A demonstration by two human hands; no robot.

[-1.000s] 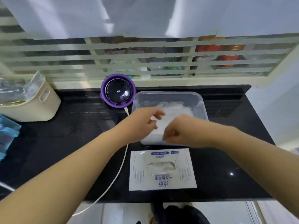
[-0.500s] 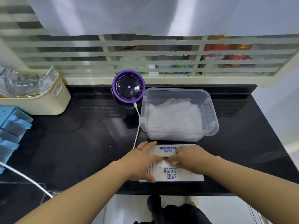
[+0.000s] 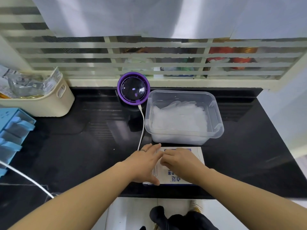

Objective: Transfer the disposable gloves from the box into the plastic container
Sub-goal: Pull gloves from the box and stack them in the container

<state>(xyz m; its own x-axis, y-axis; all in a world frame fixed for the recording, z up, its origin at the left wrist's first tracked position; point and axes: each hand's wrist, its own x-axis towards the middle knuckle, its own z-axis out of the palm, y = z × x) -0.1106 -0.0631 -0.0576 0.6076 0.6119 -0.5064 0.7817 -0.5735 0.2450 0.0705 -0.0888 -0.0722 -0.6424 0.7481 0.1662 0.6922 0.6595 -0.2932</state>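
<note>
A flat white glove box (image 3: 197, 155) with blue print lies at the near edge of the black counter (image 3: 83, 146). My left hand (image 3: 144, 161) presses flat on its left side, fingers straight. My right hand (image 3: 181, 161) covers the middle of the box, its fingertips curled down at the opening on a bit of white glove. Just behind the box stands the clear plastic container (image 3: 182, 93), with a pile of translucent disposable gloves (image 3: 179, 117) in it.
A round purple device (image 3: 133, 91) stands left of the container, and its white cable (image 3: 142, 127) runs down toward my left hand. A cream basket (image 3: 41, 103) and a blue organizer (image 3: 11, 130) sit at the far left. A slatted window runs behind the counter.
Both hands came back from over the container to the glove box. Since half a second ago they have hardly moved.
</note>
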